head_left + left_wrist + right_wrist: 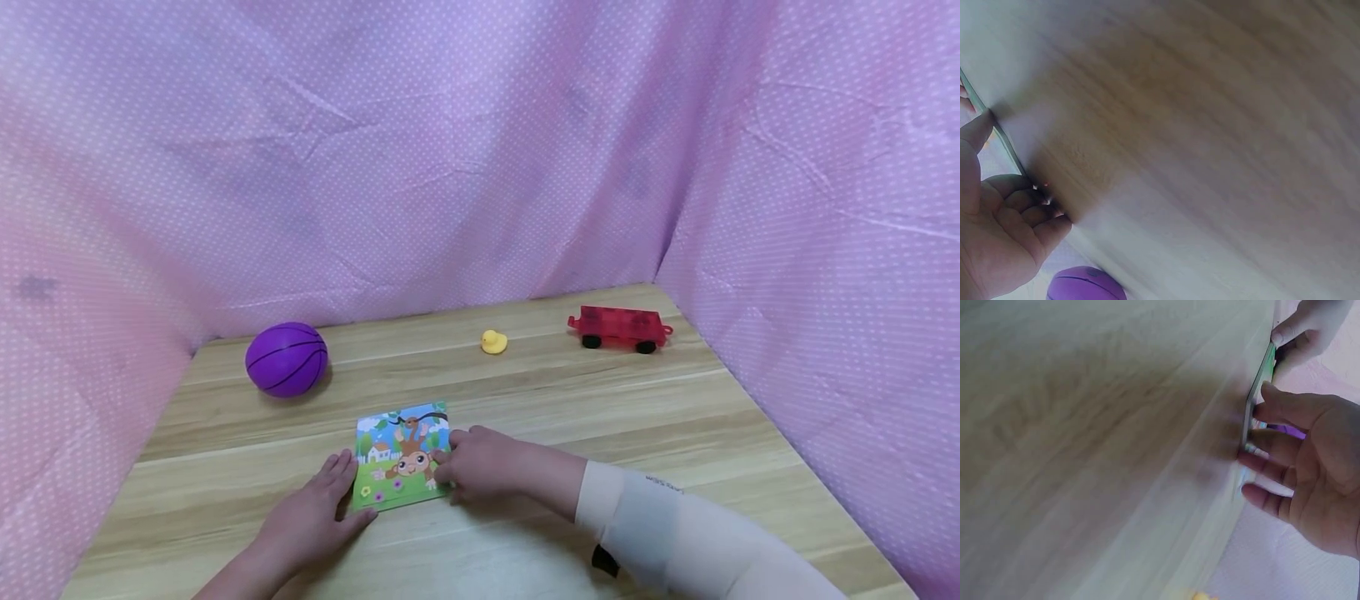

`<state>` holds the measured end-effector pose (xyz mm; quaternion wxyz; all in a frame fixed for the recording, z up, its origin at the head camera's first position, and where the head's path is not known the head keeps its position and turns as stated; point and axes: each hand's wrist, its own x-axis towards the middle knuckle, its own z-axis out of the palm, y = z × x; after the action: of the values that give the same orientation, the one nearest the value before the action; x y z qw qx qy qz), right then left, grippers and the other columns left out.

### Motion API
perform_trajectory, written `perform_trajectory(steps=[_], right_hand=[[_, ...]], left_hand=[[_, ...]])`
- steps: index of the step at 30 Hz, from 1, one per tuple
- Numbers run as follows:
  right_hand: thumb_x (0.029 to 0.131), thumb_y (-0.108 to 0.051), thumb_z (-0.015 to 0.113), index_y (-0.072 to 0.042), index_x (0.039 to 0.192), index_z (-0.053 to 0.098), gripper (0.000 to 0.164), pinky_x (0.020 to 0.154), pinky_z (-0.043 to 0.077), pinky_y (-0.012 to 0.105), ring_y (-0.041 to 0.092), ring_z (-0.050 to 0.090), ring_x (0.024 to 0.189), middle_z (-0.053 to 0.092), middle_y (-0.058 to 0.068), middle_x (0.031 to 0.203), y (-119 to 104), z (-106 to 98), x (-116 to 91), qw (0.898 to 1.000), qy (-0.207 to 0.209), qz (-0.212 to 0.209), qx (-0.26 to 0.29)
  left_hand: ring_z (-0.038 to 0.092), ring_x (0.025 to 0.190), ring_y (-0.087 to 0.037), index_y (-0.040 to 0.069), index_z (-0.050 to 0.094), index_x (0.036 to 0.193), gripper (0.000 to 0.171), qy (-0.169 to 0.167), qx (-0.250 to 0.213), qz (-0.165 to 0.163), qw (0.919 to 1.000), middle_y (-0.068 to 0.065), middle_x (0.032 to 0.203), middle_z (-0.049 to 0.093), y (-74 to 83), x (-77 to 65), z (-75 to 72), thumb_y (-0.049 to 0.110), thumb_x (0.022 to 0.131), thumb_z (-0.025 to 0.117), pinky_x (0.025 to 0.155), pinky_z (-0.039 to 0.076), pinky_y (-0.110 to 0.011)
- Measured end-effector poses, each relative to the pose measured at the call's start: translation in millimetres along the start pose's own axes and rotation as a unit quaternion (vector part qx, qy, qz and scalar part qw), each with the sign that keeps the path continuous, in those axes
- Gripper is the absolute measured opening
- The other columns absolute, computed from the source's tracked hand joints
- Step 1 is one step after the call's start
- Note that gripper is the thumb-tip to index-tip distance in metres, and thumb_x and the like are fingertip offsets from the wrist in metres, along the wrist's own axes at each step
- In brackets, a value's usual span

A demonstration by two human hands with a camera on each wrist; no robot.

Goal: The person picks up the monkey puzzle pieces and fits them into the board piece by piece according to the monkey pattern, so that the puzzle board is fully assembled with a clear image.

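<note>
A thin square board with a cartoon monkey picture lies flat on the wooden table. My left hand rests along its left side, the fingers fairly straight at the edge and the thumb by the near left corner. From the other side my right hand touches the right edge, a fingertip or two overlapping the picture. The right wrist view shows the fingers of the right hand loosely extended against the board's thin edge. In the left wrist view, the left hand has its fingertips right at the edge.
A purple ball with black lines sits at the back left of the table. Toward the back stands a small yellow toy duck, and right of it a red toy wagon with black wheels. Pink dotted cloth hangs around the table.
</note>
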<state>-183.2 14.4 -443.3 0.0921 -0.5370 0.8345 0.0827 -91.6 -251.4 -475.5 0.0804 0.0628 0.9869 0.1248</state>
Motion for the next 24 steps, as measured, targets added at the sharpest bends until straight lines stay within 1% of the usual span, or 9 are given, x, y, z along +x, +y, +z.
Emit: perform_trajectory(steps=[5,7,9,12,15,18,21,24], right_hand=[[0.089,-0.057,0.063,-0.041,0.123,0.064,0.037,0.071,0.038,0.024,0.01,0.047,0.097,0.055,-0.013,0.142,-6.5,-2.4,-1.0,0.999,-0.014,0.007,-0.041],[0.088,-0.059,0.063,-0.041,0.13,0.06,0.046,0.074,0.04,0.025,0.01,0.048,0.102,0.051,-0.015,0.145,-7.8,-3.1,-1.9,0.998,-0.032,0.015,-0.057],[0.088,-0.06,0.062,-0.04,0.139,0.053,0.055,0.078,0.042,0.026,0.009,0.047,0.108,0.045,-0.017,0.15,-9.3,-4.0,-3.5,0.996,-0.053,0.022,-0.071],[0.088,-0.066,0.057,-0.038,0.148,0.041,0.068,0.089,0.044,0.028,0.009,0.044,0.123,0.036,-0.018,0.155,-11.5,-4.8,-6.2,0.993,-0.081,0.03,-0.084],[0.087,-0.071,0.053,-0.036,0.152,0.035,0.076,0.105,0.041,0.034,0.016,0.035,0.141,0.029,-0.017,0.159,-12.2,-5.6,-7.9,0.991,-0.101,0.037,-0.074],[0.086,-0.073,0.052,-0.036,0.153,0.031,0.08,0.115,0.034,0.04,0.022,0.022,0.15,0.024,-0.016,0.161,-10.5,-8.0,-9.2,0.99,-0.12,0.036,-0.06],[0.086,-0.072,0.053,-0.035,0.154,0.028,0.082,0.119,0.029,0.04,0.02,0.015,0.152,0.02,-0.014,0.162,-9.6,-10.0,-10.2,0.99,-0.13,0.03,-0.052],[0.087,-0.071,0.053,-0.029,0.155,0.029,0.083,0.12,0.028,0.038,0.017,0.015,0.152,0.02,-0.009,0.163,-12.6,-11.6,-10.5,0.99,-0.13,0.026,-0.048]], left_hand=[[0.03,0.145,-0.038,0.002,0.044,0.146,0.087,0.0,0.001,0.0,1.0,-0.017,0.157,0.035,-0.6,0.1,0.1,0.063,0.087,0.061,0.111,0.037,-0.057],[0.031,0.145,-0.039,0.001,0.045,0.145,0.086,0.002,0.003,0.004,1.0,-0.017,0.156,0.036,-0.6,-0.2,0.0,0.062,0.087,0.062,0.11,0.038,-0.056],[0.032,0.144,-0.039,0.001,0.046,0.145,0.085,0.005,0.005,0.007,1.0,-0.018,0.155,0.037,-0.4,-0.9,-0.4,0.061,0.087,0.063,0.109,0.039,-0.056],[0.033,0.144,-0.039,0.001,0.047,0.144,0.085,0.005,0.006,0.008,0.9999,-0.018,0.155,0.037,-0.4,-1.8,-1.2,0.06,0.087,0.064,0.109,0.039,-0.056],[0.032,0.144,-0.039,0.001,0.046,0.145,0.085,0.002,0.005,0.005,1.0,-0.018,0.156,0.036,-0.6,-1.7,-1.7,0.061,0.087,0.063,0.11,0.038,-0.057],[0.031,0.145,-0.039,0.001,0.046,0.145,0.086,-0.002,0.005,0.003,1.0,-0.018,0.156,0.036,-0.5,-1.8,-2.3,0.061,0.087,0.063,0.11,0.037,-0.057],[0.031,0.144,-0.039,0.001,0.046,0.145,0.085,-0.006,0.004,0.003,1.0,-0.018,0.156,0.036,0.1,-2.4,-3.3,0.061,0.087,0.063,0.11,0.038,-0.057],[0.032,0.144,-0.039,0.0,0.046,0.145,0.085,-0.003,0.001,0.006,1.0,-0.019,0.156,0.036,0.7,-2.7,-4.3,0.06,0.087,0.064,0.11,0.038,-0.057]])
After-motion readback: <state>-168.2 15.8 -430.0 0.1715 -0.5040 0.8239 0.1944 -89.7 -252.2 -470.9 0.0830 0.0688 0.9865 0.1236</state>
